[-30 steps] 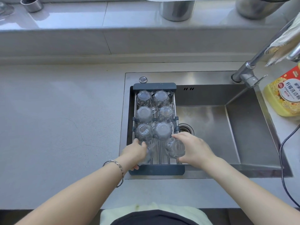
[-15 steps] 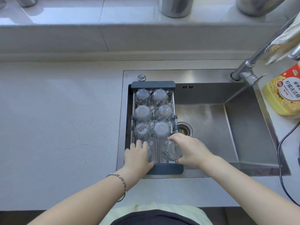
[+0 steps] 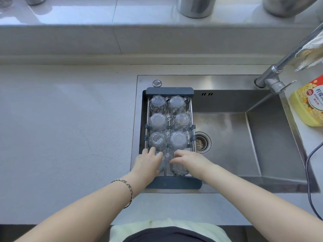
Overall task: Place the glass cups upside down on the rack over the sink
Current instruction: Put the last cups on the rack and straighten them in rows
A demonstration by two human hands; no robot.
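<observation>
A dark-framed wire rack (image 3: 172, 185) spans the left part of the steel sink (image 3: 253, 137). Several clear glass cups stand upside down on it in two columns, such as the far-left cup (image 3: 157, 103) and the cup with a barcode sticker (image 3: 157, 140). My left hand (image 3: 147, 162) lies over the nearest left cup (image 3: 165, 161), fingers curled on it. My right hand (image 3: 189, 159) rests on top of the nearest right cup (image 3: 179, 169), covering most of it. Both cups sit at the rack's near end.
A chrome faucet (image 3: 272, 74) rises at the sink's far right, with a cloth draped above it. A yellow detergent bottle (image 3: 307, 103) and a black cable (image 3: 311, 172) lie to the right. Metal pots stand on the back ledge. Grey counter stretches left.
My left hand slid right onto the near left cup. My right hand shifted left across the top of the near right cup, so the two hands are now closer together.
</observation>
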